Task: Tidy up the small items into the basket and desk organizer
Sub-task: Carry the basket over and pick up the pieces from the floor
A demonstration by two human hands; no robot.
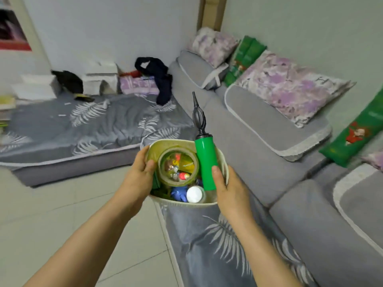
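Head view: both hands carry the basket (pixel 222 162), left hand (pixel 137 175) gripping its rim, right hand (pixel 224 187) clamping rim plus green balloon pump (pixel 205 164). Tape roll (pixel 178 167) sits between them. Collecting looks done; next, set it down level, pump may tip.

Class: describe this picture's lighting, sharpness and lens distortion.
Head view: soft, even light with faint shadows; wide-angle bending curves the sofa and the floor's tile lines; the far mattress and edges look soft; the basket, pump, left hand and right hand are clearest.
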